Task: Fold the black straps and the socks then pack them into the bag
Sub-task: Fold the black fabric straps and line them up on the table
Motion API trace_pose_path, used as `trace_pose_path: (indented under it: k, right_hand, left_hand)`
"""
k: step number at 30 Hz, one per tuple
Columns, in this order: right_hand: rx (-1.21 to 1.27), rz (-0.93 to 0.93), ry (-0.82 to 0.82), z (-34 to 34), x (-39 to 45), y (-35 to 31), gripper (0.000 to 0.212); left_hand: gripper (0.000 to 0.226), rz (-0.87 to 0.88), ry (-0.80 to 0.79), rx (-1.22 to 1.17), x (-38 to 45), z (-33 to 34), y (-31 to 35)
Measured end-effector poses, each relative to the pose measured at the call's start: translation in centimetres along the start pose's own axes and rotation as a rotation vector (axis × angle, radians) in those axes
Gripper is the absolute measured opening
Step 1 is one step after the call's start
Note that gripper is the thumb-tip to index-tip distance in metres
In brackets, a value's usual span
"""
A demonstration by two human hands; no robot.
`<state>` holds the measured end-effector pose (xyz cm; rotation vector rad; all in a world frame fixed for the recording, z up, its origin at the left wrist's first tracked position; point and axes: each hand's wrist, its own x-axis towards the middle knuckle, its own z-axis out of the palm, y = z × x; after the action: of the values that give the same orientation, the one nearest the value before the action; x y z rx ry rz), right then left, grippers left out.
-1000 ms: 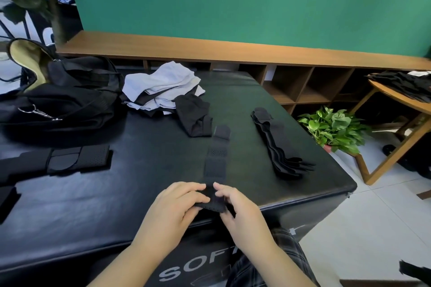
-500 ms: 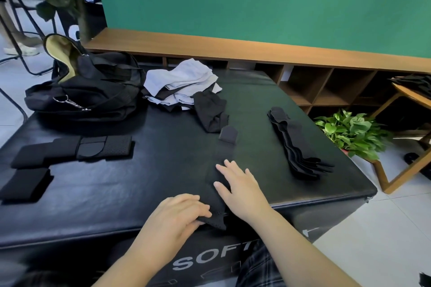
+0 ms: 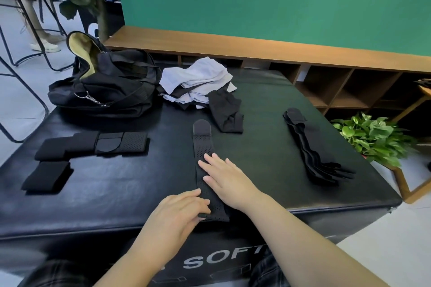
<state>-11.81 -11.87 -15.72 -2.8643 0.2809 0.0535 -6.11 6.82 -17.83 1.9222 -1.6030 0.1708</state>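
A perforated black strap (image 3: 205,165) lies stretched lengthwise on the black padded table (image 3: 268,147), its near end at the front edge and its rounded tab end pointing toward the pile of socks (image 3: 198,84) and the open black bag (image 3: 109,86) at the back. The right hand (image 3: 229,179) lies flat on the strap's middle with fingers straight, pressing it down. The left hand (image 3: 179,214) rests on the strap's near end, fingers loosely bent on it, gripping nothing.
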Motion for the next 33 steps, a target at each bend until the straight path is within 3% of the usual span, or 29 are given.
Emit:
trace_pose_path:
  k: [3, 5, 8, 12, 14, 16, 20, 29, 33]
  right_hand:
    - [-0.02, -0.011, -0.015, 0.0, 1.2, -0.1, 0.048]
    - [-0.034, -0.015, -0.026, -0.1, 1.9, -0.2, 0.049]
    - [-0.051, -0.009, -0.047, -0.4, 3.0, -0.2, 0.05]
    - [-0.05, 0.027, -0.065, -0.6, 4.2, 0.0, 0.05]
    - [-0.009, 0.047, -0.035, -0.8, 4.4, -0.1, 0.049]
    - [0.127, 0.074, 0.042, -1.0, 3.9, -0.2, 0.047]
    - [0.356, 0.12, 0.192, -0.9, 1.4, -0.4, 0.044]
    - [0.445, 0.1, 0.446, 1.0, -4.1, -0.5, 0.033]
    - [0.375, 0.005, 0.417, 2.0, -4.9, -0.6, 0.035]
  left_hand:
    - [0.054, -0.01, -0.027, -0.005, 0.1, -0.2, -0.4]
    - [0.059, -0.024, -0.026, -0.001, 0.0, -0.4, -0.7]
    - [0.054, -0.06, -0.003, -0.024, -0.2, -0.4, -1.3]
    - [0.011, -0.173, -0.029, -0.043, -0.4, -0.5, -1.5]
    - [0.049, -0.306, -0.054, -0.088, -0.3, -0.6, -1.3]
    - [0.063, -0.398, -0.06, -0.106, -0.3, -0.5, -1.3]
    - [0.035, -0.476, -0.024, -0.128, 0.3, -0.8, -0.6]
    - [0.04, -0.614, 0.127, -0.133, 1.2, -0.1, 0.1]
    - [0.035, -0.604, 0.151, -0.078, 1.4, 0.3, -0.1]
